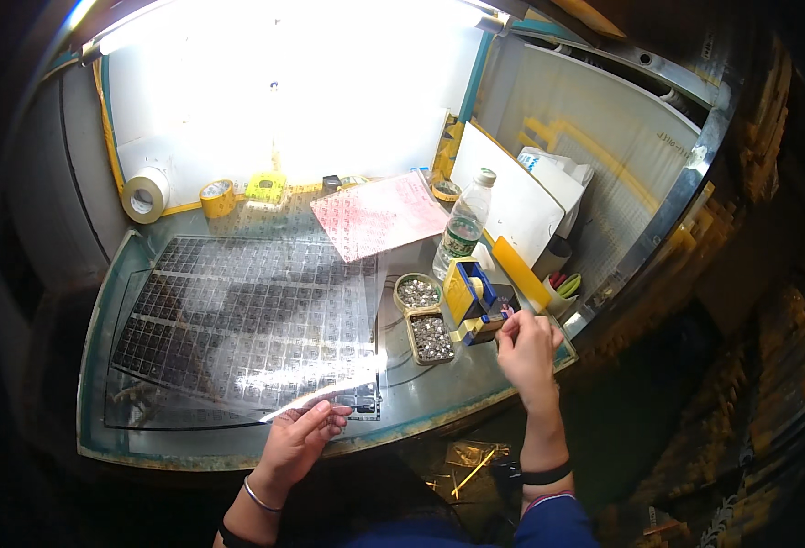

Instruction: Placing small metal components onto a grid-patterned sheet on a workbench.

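Note:
My left hand [298,444] pinches the near edge of a clear film sheet [315,395], which curls up and catches the light. Beneath it lies a dark grid-patterned film [229,292] on the glass-topped table. At the front of a blue and yellow tape dispenser [462,294], my right hand [528,351] is closed in a pinch. Whatever sits between those fingertips is too small to make out. Left of the dispenser stand a round dish [418,292] and a square dish [431,340], both filled with small metallic pieces.
A plastic bottle [464,226] stands behind the dispenser. Pink printed paper [379,217] lies at the back, with a white tape roll [146,194] and a yellow tape roll [218,198] to its left. White boards [512,187] lean at the right. The table's rim [329,451] runs along the front.

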`<control>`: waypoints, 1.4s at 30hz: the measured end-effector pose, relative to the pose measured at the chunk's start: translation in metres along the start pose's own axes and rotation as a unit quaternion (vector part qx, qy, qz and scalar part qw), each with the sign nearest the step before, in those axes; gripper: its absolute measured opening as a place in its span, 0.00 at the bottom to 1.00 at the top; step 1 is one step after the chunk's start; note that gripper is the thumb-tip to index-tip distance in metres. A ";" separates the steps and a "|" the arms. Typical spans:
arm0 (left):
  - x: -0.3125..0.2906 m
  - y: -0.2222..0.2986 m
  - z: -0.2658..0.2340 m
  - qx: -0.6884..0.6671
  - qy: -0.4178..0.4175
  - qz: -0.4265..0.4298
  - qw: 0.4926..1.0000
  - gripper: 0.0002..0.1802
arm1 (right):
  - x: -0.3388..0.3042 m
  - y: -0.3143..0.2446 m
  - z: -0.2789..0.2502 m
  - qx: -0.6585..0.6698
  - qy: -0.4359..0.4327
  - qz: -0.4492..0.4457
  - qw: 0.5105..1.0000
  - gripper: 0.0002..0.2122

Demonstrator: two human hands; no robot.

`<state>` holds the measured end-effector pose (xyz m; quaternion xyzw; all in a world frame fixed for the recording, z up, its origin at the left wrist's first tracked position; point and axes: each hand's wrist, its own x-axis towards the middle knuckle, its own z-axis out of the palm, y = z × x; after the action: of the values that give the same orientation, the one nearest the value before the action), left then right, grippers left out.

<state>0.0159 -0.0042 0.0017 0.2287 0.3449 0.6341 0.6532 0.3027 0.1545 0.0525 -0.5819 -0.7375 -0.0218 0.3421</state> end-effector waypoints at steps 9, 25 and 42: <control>-0.001 0.001 0.000 0.008 0.006 -0.005 1.000 0.09 | -0.027 -0.053 0.011 0.250 -0.046 -0.060 0.965 0.09; 0.001 0.001 -0.004 0.006 -0.037 -0.010 0.999 0.18 | -0.071 -0.099 0.059 0.547 -0.225 0.016 0.806 0.03; 0.001 0.002 -0.003 0.003 -0.048 -0.006 0.999 0.19 | -0.067 -0.091 0.069 0.535 -0.237 0.035 0.810 0.06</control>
<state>0.0123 -0.0030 0.0014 0.2588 0.3160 0.6177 0.6720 0.1962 0.0978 -0.0024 -0.3193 -0.6699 0.5270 0.4142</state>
